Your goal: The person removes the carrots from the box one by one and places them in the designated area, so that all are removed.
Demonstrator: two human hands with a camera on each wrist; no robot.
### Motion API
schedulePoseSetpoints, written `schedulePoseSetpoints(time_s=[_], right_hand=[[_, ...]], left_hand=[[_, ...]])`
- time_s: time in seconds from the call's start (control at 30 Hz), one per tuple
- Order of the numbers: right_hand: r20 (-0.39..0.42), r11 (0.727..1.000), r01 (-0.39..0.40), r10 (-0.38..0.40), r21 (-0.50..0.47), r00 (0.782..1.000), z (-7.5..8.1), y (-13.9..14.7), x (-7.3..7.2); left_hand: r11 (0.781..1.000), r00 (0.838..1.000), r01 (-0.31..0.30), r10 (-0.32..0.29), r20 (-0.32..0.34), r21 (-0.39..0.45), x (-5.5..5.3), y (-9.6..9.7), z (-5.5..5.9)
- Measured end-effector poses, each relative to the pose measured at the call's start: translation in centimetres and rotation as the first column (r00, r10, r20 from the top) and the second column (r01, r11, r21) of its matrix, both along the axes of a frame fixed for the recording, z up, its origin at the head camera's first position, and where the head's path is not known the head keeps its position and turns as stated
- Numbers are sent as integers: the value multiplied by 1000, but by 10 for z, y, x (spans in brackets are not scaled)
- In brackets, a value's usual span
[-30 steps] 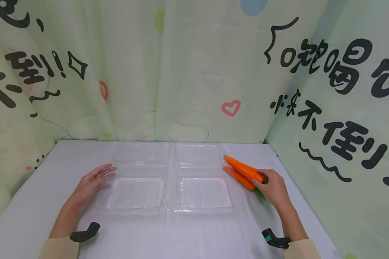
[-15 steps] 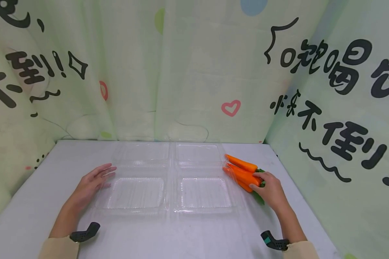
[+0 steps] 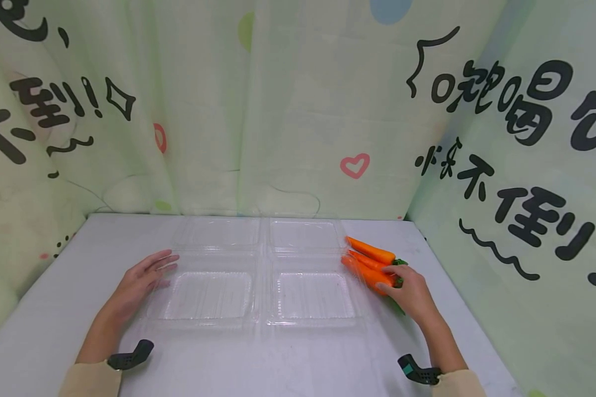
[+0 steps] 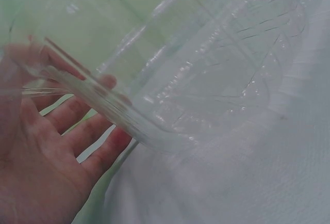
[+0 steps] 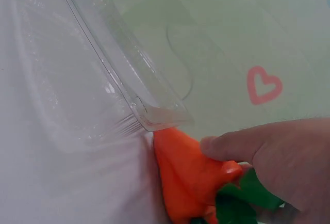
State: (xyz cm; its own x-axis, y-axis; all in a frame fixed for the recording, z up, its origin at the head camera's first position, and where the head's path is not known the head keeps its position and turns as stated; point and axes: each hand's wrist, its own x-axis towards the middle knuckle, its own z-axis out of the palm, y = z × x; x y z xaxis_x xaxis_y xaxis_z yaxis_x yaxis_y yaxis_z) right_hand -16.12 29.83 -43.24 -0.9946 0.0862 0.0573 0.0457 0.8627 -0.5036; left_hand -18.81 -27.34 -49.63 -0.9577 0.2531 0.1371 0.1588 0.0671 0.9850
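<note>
Three orange carrots with green tops lie beside the right clear plastic box (image 3: pixel 314 295): a back carrot (image 3: pixel 370 250), a middle carrot (image 3: pixel 366 259) and a front carrot (image 3: pixel 363 274). My right hand (image 3: pixel 411 289) holds the thick end of the front carrot between thumb and fingers. In the right wrist view the thumb lies on the orange carrot (image 5: pixel 180 164), near green leaves (image 5: pixel 237 203); the other fingers are mostly hidden. At the outer side of the left clear plastic box (image 3: pixel 208 295), my left hand (image 3: pixel 141 278) has loosely extended fingers, seen partly through its plastic (image 4: pixel 170 95).
Both boxes stand side by side on a white-covered table (image 3: pixel 258 364), their lids (image 3: pixel 305 234) raised open toward the back. A pale green printed curtain (image 3: pixel 298 110) encloses the back and sides. Each wrist wears a black device (image 3: pixel 419 370).
The right hand has shifted slightly left and toward me, from the back carrot to the middle one, then the front one. The carrots have spread apart. The left hand stays put.
</note>
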Motion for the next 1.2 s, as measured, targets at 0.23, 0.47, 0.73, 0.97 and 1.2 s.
schedulePoseSetpoints(time_s=[0.23, 0.47, 0.73, 0.97, 1.2], right_hand=[[6, 1000, -10, 10, -3, 1000, 1, 0, 1], [0, 1000, -13, 13, -5, 1000, 2, -1, -1], [-29, 1000, -32, 32, -1, 999, 3, -4, -6], [-48, 998, -53, 53, -13, 997, 3, -10, -9], [-13, 996, -63, 62, -67, 998, 3, -18, -13]], left_hand=[[999, 1000, -21, 22, 23, -35, 0, 2, 1], [998, 999, -32, 34, 34, -57, 1, 1, 1], [997, 999, -40, 41, 22, -70, 0, 1, 1], [989, 997, -67, 72, 40, -133, 0, 4, 5], [974, 992, -106, 118, 50, -198, 1, 4, 9]])
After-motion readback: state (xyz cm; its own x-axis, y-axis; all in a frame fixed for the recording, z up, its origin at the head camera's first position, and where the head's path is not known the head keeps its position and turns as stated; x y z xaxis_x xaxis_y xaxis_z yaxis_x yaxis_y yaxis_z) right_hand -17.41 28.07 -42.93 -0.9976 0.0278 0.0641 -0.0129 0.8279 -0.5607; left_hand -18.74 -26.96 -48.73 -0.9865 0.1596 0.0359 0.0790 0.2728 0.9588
